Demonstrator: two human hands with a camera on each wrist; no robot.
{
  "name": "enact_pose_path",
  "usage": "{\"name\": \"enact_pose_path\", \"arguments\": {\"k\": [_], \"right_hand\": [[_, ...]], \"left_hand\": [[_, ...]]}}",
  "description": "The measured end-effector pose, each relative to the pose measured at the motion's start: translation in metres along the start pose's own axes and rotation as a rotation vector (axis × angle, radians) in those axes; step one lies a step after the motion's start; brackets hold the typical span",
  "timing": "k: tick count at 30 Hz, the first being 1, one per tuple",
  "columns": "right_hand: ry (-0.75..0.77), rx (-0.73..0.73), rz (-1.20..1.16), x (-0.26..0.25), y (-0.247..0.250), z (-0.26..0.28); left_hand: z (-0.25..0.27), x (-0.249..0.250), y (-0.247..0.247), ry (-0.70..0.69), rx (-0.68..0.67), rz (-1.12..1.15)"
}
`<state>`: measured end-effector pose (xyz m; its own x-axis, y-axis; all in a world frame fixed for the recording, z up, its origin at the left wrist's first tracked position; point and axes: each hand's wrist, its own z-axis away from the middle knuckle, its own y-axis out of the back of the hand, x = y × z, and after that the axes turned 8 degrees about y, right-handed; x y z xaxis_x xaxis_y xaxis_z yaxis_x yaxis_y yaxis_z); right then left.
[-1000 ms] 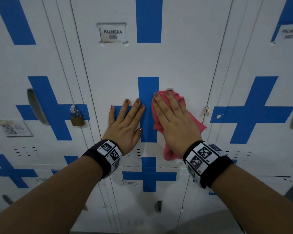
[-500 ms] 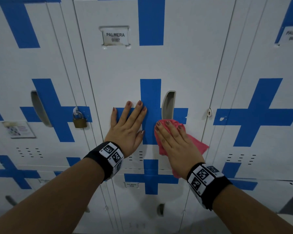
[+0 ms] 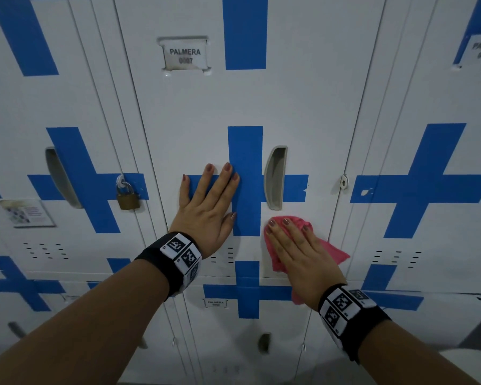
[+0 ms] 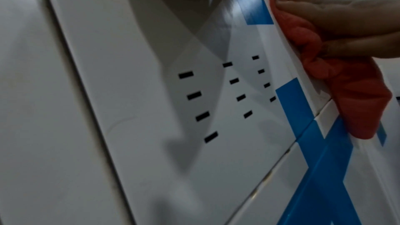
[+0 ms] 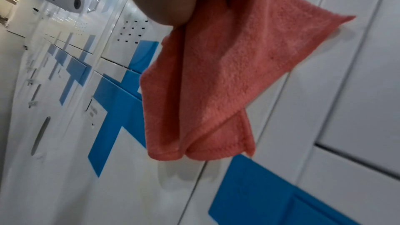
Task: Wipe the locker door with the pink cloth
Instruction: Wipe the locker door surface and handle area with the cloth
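Observation:
The white locker door (image 3: 303, 107) with a blue cross carries a grey recessed handle (image 3: 274, 177) and a "PALMERA" label (image 3: 185, 55). My right hand (image 3: 300, 251) lies flat with straight fingers on the pink cloth (image 3: 332, 252), pressing it against the door just below the handle. The cloth (image 5: 227, 67) hangs crumpled under the palm, its lower end over the door's bottom edge. In the left wrist view the cloth (image 4: 350, 81) sits under those fingers. My left hand (image 3: 210, 207) rests flat on the door, left of the blue vertical bar, holding nothing.
A brass padlock (image 3: 127, 197) hangs on the left neighbouring locker, near a paper note (image 3: 25, 213). Vent slots (image 4: 203, 105) run along the door's lower part. A lower row of lockers (image 3: 233, 329) sits beneath. A hasp (image 3: 344, 182) sticks out at the door's right edge.
My right hand has slid the pink cloth down the door, from over the handle to below it, uncovering the handle. The left hand has stayed flat in place.

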<state>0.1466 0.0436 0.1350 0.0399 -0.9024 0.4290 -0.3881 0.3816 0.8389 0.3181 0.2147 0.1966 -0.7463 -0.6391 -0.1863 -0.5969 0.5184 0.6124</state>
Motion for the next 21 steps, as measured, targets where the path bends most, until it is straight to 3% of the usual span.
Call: {"name": "enact_pose_path", "arguments": {"k": [8,14,21], "right_hand": [[-0.07,-0.074,-0.011,0.005,-0.017,0.038],[-0.311,0.006,-0.126,-0.005,-0.007,0.021],[-0.204,0.058,-0.104,-0.022,-0.001,-0.017]], "left_hand": [[0.0,0.0,0.0,-0.003,0.01,0.007],[0.0,0.0,-0.001,-0.002,0.011,-0.008],[0.0,0.0,-0.001,-0.003,0.011,-0.011]]}}
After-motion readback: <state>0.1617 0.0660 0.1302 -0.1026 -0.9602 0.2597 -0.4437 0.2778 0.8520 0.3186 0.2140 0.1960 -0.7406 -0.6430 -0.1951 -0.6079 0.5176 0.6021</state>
